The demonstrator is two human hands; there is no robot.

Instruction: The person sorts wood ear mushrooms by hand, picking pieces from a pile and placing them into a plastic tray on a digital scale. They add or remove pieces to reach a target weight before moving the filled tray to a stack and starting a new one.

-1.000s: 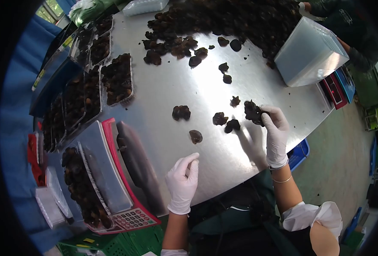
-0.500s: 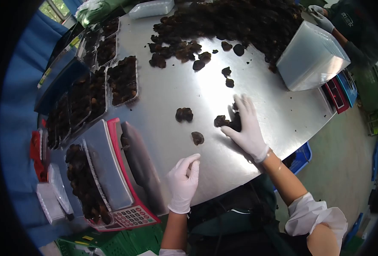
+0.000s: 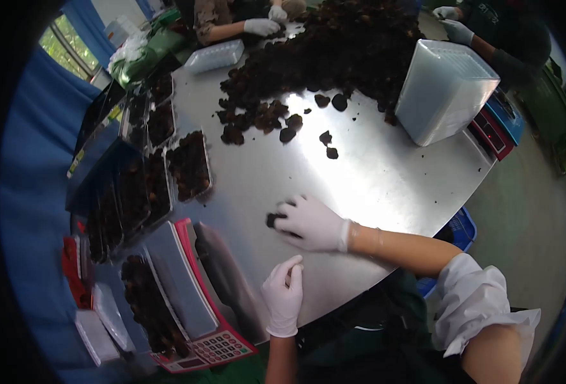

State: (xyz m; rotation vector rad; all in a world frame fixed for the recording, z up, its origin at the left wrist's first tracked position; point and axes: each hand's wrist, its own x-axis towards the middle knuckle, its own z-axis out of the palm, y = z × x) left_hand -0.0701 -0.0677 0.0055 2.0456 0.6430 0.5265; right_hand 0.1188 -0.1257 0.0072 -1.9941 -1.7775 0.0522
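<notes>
My right hand (image 3: 312,224), in a white glove, is curled palm down over the steel table (image 3: 238,192). A dark wood ear mushroom (image 3: 272,220) pokes out past its fingertips, and the palm hides whatever else lies beneath. Nearer to me, my left hand (image 3: 284,291), also gloved, has thumb and fingers drawn together; a dark spot shows between them, too small to name. Left of it stands a pink-edged scale (image 3: 196,281) with a keypad, bearing a clear tray of mushrooms (image 3: 145,301). Two loose mushrooms (image 3: 331,153) lie farther up the table.
A large mushroom heap (image 3: 328,54) covers the far side. Filled trays (image 3: 190,166) line the left. A stack of clear trays (image 3: 443,96) stands at right beside a red scale (image 3: 489,131). Other people's gloved hands (image 3: 262,27) are at the far edge; a blue basket (image 3: 465,227) sits below.
My right hand has swept left across the table and its fingers have closed round mushrooms that lay there. My left hand stays near the scale. The view has tilted up, showing another person.
</notes>
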